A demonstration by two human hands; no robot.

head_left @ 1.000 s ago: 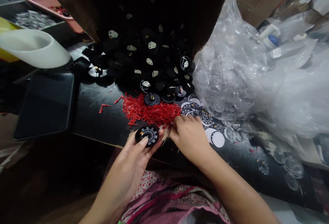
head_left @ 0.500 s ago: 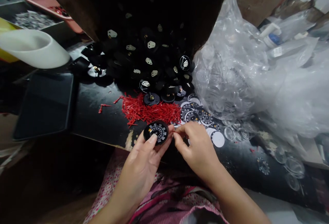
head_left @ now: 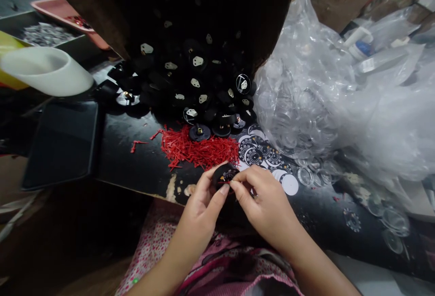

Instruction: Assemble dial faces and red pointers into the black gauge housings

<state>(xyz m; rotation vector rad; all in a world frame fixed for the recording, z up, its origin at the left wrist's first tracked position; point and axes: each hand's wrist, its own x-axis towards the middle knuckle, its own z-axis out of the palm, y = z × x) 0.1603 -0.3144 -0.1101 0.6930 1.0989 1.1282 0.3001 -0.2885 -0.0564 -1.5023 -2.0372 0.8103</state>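
A black round gauge (head_left: 224, 174) with a printed dial is held in my left hand (head_left: 205, 201), thumb on its near edge. My right hand (head_left: 260, 194) pinches a thin red needle (head_left: 223, 182) that lies across the dial face. Just beyond the hands is a heap of red needles (head_left: 200, 148). Printed dial discs (head_left: 254, 156) and blank white ones (head_left: 289, 184) lie right of the heap. Behind it many black gauge housings (head_left: 200, 132) are piled up, some with pale metal plates.
A bag of clear covers (head_left: 299, 114) fills the right side, with loose clear rings (head_left: 394, 221) nearer. At the left are a dark tablet-like slab (head_left: 61, 142), a white tube (head_left: 47, 71) and a pink tray (head_left: 61, 8). The black table (head_left: 125, 151) ends at a worn front edge.
My left hand has moved right and tilted the gauge toward my right hand. The red needle now shows over the dial between my right fingertips.
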